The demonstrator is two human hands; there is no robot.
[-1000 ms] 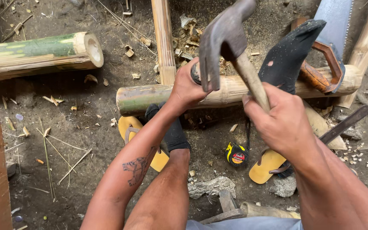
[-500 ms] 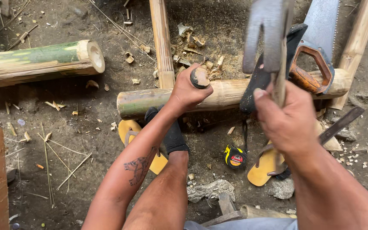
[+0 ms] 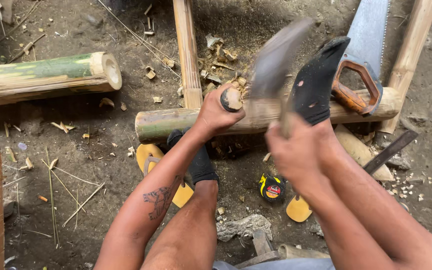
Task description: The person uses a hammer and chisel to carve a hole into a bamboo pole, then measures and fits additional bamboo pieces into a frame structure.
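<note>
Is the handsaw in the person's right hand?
No. The right hand grips a blurred hammer, while the handsaw lies untouched across the bamboo pole.

Handsaw [image 3: 363, 65] (probably) blocks right of bamboo pole [image 3: 176, 122].

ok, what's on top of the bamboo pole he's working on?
On the bamboo pole: the left hand gripping a chisel handle, a black-socked foot, and a handsaw resting across it. The chisel's tip is hidden by the blurred hammer.
</note>
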